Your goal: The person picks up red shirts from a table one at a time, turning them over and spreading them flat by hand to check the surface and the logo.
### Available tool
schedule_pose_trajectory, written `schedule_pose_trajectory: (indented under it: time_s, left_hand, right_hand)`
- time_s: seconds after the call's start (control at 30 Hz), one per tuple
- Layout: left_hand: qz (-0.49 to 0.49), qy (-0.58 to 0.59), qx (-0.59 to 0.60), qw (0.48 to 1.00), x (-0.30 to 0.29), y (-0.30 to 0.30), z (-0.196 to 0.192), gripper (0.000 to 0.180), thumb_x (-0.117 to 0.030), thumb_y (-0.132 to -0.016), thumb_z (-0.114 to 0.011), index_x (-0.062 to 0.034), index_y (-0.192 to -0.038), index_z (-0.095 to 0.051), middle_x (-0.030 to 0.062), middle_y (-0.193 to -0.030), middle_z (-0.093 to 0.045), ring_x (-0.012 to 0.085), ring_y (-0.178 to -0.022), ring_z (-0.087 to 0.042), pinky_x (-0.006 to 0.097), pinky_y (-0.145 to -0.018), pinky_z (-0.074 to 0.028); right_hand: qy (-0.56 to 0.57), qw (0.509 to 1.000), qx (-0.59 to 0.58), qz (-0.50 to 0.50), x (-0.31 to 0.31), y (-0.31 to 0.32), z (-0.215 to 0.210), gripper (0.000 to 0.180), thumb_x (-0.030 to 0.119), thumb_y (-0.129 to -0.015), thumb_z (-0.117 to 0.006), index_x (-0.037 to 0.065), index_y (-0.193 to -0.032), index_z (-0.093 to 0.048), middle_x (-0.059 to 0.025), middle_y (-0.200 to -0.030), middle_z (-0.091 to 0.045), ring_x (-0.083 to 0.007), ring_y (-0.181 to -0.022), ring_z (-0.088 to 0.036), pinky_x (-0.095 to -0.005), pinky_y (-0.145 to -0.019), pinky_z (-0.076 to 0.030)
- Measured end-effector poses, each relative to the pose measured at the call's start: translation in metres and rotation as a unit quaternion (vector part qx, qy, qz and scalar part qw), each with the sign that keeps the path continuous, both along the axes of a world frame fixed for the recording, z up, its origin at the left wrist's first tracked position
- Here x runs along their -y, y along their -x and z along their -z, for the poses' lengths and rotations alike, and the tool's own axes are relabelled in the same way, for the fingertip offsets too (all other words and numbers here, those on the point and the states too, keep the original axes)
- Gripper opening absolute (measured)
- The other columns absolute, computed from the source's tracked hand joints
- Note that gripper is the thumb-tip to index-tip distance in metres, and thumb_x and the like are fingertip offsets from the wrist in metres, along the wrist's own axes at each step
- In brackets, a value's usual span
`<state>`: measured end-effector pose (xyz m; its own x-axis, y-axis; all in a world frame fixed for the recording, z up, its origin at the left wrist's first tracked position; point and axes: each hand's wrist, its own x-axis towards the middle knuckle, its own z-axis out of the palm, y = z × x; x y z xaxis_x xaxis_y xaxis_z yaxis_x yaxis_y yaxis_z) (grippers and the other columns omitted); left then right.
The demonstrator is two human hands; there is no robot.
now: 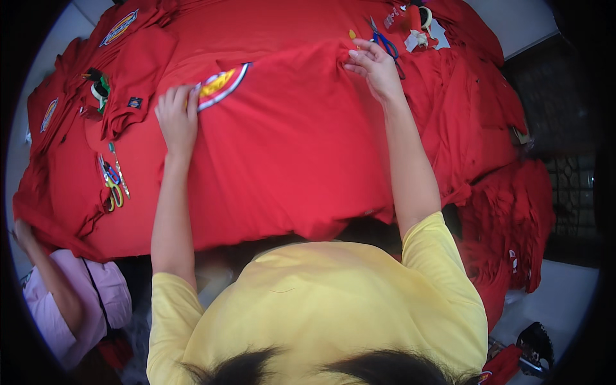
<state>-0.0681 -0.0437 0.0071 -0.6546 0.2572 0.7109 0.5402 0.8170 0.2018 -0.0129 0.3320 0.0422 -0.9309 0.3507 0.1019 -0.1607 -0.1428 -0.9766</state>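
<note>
Red garment [301,147] spread flat across the desk [532,19], long axis running left to right between the two hands. Left hand [176,119] laid on the cloth just beside the oval printed patch [221,83], fingers [186,96] bunched on the patch's left edge and apparently pinching a fold there, though hard to tell for sure. Right hand [375,67] further up and to the right, at the garment's far edge, fingers curled and pinching a ridge of fabric. Patch nearer the left hand, well apart from the right. Blue-handled scissors [385,42] just beyond the right fingertips; green and yellow scissors [112,186] well left of the left forearm, near a co-worker's pink sleeve [77,289].
</note>
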Motion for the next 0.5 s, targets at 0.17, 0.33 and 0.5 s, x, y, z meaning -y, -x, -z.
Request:
schedule_pose_trajectory:
  time_s: [0.17, 0.33, 0.5]
  left_hand:
    - [0.082, -0.013, 0.049, 0.995, -0.029, -0.029, -0.016, 0.014, -0.004, -0.082, -0.065, -0.0053, -0.095, -0.061, 0.0101, -0.094, -0.059, 0.0295, -0.09, -0.057, 0.039, -0.077, -0.044]
    - [0.27, 0.092, 0.358, 0.889, -0.069, -0.171, 0.024, 0.03, -0.031, -0.08, -0.073, -0.0055, -0.091, -0.061, 0.0139, -0.092, -0.06, 0.0328, -0.09, -0.059, 0.042, -0.078, -0.048]
    - [0.26, 0.201, 0.198, 0.923, -0.06, -0.177, 0.061, 0.066, -0.053, -0.082, -0.062, -0.0182, -0.137, -0.05, 0.0134, -0.141, -0.043, 0.0321, -0.131, -0.039, 0.057, -0.114, -0.017]
  right_hand:
    - [-0.558, 0.809, 0.185, -0.007, -0.011, -0.064, 0.02, 0.041, 0.035, -0.087, -0.067, -0.001, -0.106, -0.06, -0.0155, -0.095, -0.065, -0.0315, -0.089, -0.063, -0.0394, -0.081, -0.049]
    - [-0.591, 0.71, 0.377, -0.072, -0.008, -0.19, 0.041, 0.041, 0.038, -0.083, -0.069, 0.003, -0.101, -0.058, -0.0187, -0.1, -0.061, -0.0383, -0.099, -0.06, -0.0477, -0.08, -0.048]
    - [-0.392, 0.851, 0.349, -0.027, -0.041, -0.215, 0.083, 0.03, 0.028, -0.088, -0.066, 0.001, -0.101, -0.061, -0.0177, -0.09, -0.063, -0.0266, -0.089, -0.064, -0.0355, -0.076, -0.049]
